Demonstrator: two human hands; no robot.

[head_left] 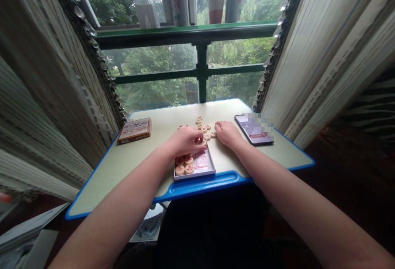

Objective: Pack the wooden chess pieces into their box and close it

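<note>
My left hand point(186, 140) is over the far part of an open white tray point(210, 169), thumb and fingers pinched on a round wooden Chinese chess piece point(203, 142). Several pieces with red characters, such as one at the near corner point(189, 168), fill the tray's left side. A paper with red grid lines point(201, 160) shows on its floor. My right hand point(227, 133) rests on the table, fingers curled; whether anything is in them is hidden. Beside its fingertips lie several loose pieces point(208, 127), and more show beyond my left hand.
On the blue-edged folding table point(123, 174), a flat decorated box point(135, 130) lies at the left and a phone point(253, 129) at the right. Beyond, cans point(234, 2) and cups stand on the green window ledge point(185, 34). Curtains point(308, 46) hang on both sides.
</note>
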